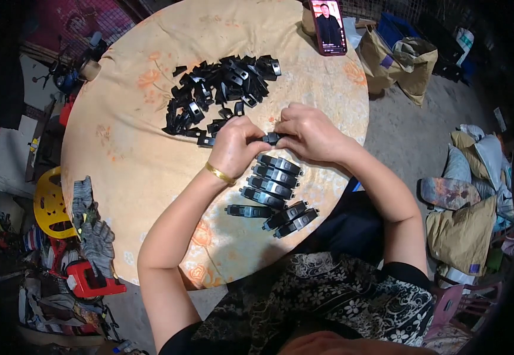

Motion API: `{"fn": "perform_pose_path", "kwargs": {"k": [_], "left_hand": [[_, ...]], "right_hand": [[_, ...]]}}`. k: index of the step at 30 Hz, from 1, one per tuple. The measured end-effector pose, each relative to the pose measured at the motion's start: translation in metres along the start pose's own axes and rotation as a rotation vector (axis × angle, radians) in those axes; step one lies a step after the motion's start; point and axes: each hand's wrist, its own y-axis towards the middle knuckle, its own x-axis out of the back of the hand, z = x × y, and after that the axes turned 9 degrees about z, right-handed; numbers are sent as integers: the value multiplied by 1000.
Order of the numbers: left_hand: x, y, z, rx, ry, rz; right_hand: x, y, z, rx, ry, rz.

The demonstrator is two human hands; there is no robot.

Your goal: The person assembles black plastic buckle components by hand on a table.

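Between my two hands, over the middle of the table, is a small black plastic part (271,138). My left hand (235,147) pinches its left end between thumb and fingers. Thumb and curled fingers of my right hand (310,131) close on its right end. Just below my hands lie several longer black plastic pieces (273,176), most side by side in a slanted row. Beyond my left hand spreads a loose heap of small black plastic parts (221,89), some with a shiny grey face. A few of them lie right beside my left hand's knuckles.
A floral cloth covers the round table (127,177). A phone (330,29) showing a video stands at the far right edge. Grey gloves (91,225) hang at the left edge near a yellow stool (53,201). Sacks (464,231) lie on the floor at right.
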Motion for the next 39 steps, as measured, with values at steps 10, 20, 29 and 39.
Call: {"fn": "perform_pose_path", "kwargs": {"k": [10,20,29,39], "left_hand": [[12,8,6,-48,-155,357],[1,6,19,55,238,-265],[-3,19,7,-194,326,-112],[1,16,-10,-292,368,-223]], "right_hand": [[-8,62,-47,-265,-156,-220],[-13,38,-18,-215,17,-13],[1,-9,-22,-448,535,-92],[27,-25,-27,-311,209,69]]}}
